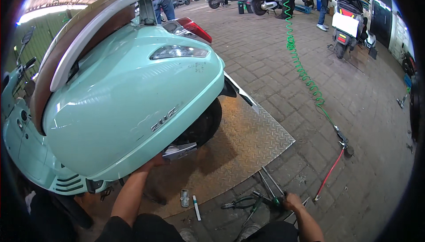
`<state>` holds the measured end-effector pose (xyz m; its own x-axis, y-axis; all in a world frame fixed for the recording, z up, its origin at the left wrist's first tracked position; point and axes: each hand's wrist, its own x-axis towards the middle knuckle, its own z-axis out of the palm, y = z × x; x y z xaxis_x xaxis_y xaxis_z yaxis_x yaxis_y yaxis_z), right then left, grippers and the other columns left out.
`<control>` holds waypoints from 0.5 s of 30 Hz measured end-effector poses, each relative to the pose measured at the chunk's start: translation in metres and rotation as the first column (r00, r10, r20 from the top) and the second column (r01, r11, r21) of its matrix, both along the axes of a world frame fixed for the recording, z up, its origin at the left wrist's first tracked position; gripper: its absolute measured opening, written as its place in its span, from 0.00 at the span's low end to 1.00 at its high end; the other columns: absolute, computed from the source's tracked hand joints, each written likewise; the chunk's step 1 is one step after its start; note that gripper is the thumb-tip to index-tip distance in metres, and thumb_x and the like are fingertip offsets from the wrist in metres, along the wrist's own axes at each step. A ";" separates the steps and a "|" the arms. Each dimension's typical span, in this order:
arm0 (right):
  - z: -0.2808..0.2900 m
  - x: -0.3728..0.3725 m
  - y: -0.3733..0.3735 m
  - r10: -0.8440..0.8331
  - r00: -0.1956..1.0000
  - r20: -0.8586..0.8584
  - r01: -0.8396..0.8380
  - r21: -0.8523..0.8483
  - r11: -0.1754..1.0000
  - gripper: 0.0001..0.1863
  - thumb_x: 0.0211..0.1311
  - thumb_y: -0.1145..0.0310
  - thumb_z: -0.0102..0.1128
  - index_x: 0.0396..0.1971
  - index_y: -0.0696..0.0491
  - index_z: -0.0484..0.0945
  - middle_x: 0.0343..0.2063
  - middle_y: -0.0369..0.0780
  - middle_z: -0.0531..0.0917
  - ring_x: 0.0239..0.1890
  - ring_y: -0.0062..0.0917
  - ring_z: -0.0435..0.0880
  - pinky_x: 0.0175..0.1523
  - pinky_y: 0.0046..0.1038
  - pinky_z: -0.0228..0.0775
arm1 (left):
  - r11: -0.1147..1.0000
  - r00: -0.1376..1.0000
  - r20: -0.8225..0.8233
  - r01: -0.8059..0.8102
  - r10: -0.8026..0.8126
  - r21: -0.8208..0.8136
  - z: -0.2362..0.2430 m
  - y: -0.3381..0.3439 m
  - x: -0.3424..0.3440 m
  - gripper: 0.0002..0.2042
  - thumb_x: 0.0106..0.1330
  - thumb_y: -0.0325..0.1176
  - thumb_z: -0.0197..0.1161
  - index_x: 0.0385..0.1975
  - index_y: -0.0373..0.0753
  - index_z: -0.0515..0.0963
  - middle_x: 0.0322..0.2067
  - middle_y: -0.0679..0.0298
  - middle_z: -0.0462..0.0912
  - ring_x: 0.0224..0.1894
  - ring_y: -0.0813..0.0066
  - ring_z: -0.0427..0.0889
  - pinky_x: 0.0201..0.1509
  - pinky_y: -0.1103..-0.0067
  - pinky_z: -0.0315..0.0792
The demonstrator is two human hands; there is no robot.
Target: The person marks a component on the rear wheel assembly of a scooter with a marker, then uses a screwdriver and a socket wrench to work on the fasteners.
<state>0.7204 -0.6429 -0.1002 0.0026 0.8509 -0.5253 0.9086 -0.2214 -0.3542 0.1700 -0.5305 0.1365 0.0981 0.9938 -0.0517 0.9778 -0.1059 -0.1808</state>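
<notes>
A mint-green scooter (119,91) stands at the left with its rear toward the right. My left hand (156,160) reaches under its lower side edge, beside a silver-grey part (180,151) next to the rear wheel (208,124). The left fingers are mostly hidden behind the bodywork. Low at the right, my right hand (291,201) is closed among hand tools on the paving. It lies at the end of a long metal tool (273,181) and beside a green-handled tool (275,201). What its fingers hold is hidden. Dark-handled pliers (241,202) lie to its left.
A metal tread plate (248,140) lies under the scooter. A white-and-teal marker-like stick (196,207) and a small clear-grey case (184,197) rest near my knees. A green coiled air hose (305,74) hangs at the right, joined to a red hose (330,173). Other people and scooters (347,21) are farther back.
</notes>
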 end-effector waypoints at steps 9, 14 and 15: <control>0.176 0.005 -0.011 -0.003 0.973 -0.231 0.001 -0.009 1.000 0.22 0.60 0.60 0.57 0.48 0.61 0.75 0.40 0.51 0.82 0.43 0.39 0.81 0.48 0.35 0.70 | 0.999 0.997 0.077 -0.014 0.018 -0.051 0.012 -0.008 0.006 0.38 0.33 0.54 0.72 0.46 0.36 0.74 0.44 0.49 0.77 0.49 0.51 0.75 0.55 0.64 0.68; 0.171 0.006 -0.027 -0.175 0.915 -0.364 0.120 -0.170 0.978 0.22 0.60 0.60 0.55 0.47 0.63 0.74 0.35 0.52 0.82 0.43 0.33 0.81 0.45 0.32 0.70 | 0.999 0.995 0.095 0.001 0.003 -0.044 -0.007 -0.007 -0.006 0.39 0.37 0.52 0.71 0.51 0.36 0.72 0.50 0.48 0.74 0.54 0.50 0.71 0.59 0.64 0.65; 0.167 0.003 -0.023 -0.204 0.965 -0.167 0.175 -0.171 0.970 0.22 0.61 0.62 0.56 0.47 0.64 0.74 0.34 0.49 0.82 0.40 0.29 0.80 0.43 0.30 0.70 | 1.000 0.994 0.110 0.017 -0.018 0.014 -0.009 -0.007 -0.007 0.40 0.38 0.52 0.70 0.53 0.37 0.71 0.51 0.48 0.73 0.56 0.50 0.70 0.60 0.63 0.64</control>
<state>0.7230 -0.6657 0.0663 0.0484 0.7534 -0.6558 0.7679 -0.4480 -0.4579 0.1631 -0.5376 0.1277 0.1197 0.9925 -0.0266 0.9899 -0.1214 -0.0733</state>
